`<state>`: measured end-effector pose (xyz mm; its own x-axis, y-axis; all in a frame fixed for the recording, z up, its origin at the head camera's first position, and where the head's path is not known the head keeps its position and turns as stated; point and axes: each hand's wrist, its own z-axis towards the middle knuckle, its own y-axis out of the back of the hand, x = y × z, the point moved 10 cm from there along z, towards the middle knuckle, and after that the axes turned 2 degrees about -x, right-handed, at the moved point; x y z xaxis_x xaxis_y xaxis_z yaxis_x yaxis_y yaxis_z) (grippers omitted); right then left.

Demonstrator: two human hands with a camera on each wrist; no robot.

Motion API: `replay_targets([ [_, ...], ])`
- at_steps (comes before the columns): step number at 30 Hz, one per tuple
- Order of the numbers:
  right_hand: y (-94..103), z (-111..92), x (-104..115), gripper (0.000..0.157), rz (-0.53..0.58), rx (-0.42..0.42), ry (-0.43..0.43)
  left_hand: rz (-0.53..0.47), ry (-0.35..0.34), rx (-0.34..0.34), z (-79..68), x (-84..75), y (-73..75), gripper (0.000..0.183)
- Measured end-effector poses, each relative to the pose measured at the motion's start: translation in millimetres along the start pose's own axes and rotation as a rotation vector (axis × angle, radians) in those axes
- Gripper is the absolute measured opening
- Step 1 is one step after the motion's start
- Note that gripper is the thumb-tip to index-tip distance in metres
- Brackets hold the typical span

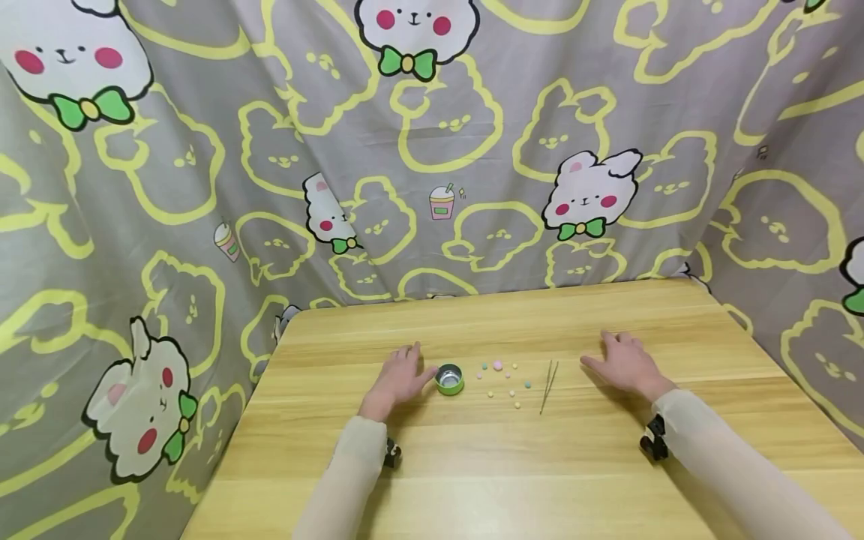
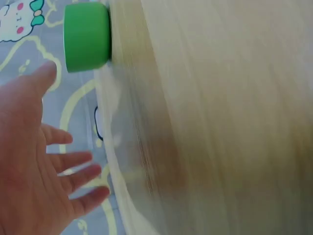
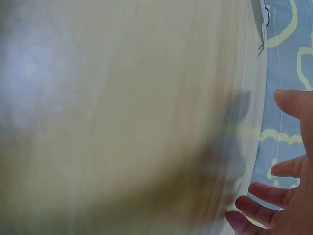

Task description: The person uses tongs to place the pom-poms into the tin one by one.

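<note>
A small round green tin (image 1: 449, 380) with a bare metal inside stands upright on the wooden table. Just left of it, my left hand (image 1: 400, 377) is spread with relaxed fingers, the thumb close to the tin's side. In the left wrist view a gap shows between that thumb and the green tin (image 2: 87, 36). Right of the tin lie several small pastel balls, among them a larger pink ball (image 1: 497, 365) and a teal ball (image 1: 528, 385). Thin tweezers (image 1: 543, 407) lie beyond them, tips apart from my right hand (image 1: 624, 365), which holds nothing, its fingers loosely extended.
The light wooden table (image 1: 472, 472) reaches back to a grey curtain (image 1: 378, 150) with yellow outlines and white cartoon animals. More curtain hangs along the left and right sides. A dark wrist camera (image 1: 653, 439) sits below my right cuff.
</note>
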<state>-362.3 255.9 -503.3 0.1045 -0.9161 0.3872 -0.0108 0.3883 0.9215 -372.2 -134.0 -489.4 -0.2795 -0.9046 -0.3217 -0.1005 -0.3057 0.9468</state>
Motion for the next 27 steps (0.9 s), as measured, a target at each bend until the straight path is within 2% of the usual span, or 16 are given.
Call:
replay_targets([
  [8, 1.5, -9, 11, 0.077, 0.051, -0.020, 0.059, -0.172, -0.063, 0.087, 1.2, -22.4, -12.4, 0.078],
  [13, -4.2, -12, 18, 0.068, 0.128, -0.004, 0.092, -0.244, -0.125, 0.131, 3.0, -38.0, -21.3, 0.079],
  [20, -15.5, -15, 34, 0.058, 0.230, 0.054, 0.112, -0.236, -0.152, 0.159, 7.2, -45.6, -30.9, 0.081],
  [27, -23.4, -15, 55, 0.049, 0.271, 0.095, 0.116, -0.200, -0.176, 0.155, 10.8, -47.0, -29.6, 0.079],
])
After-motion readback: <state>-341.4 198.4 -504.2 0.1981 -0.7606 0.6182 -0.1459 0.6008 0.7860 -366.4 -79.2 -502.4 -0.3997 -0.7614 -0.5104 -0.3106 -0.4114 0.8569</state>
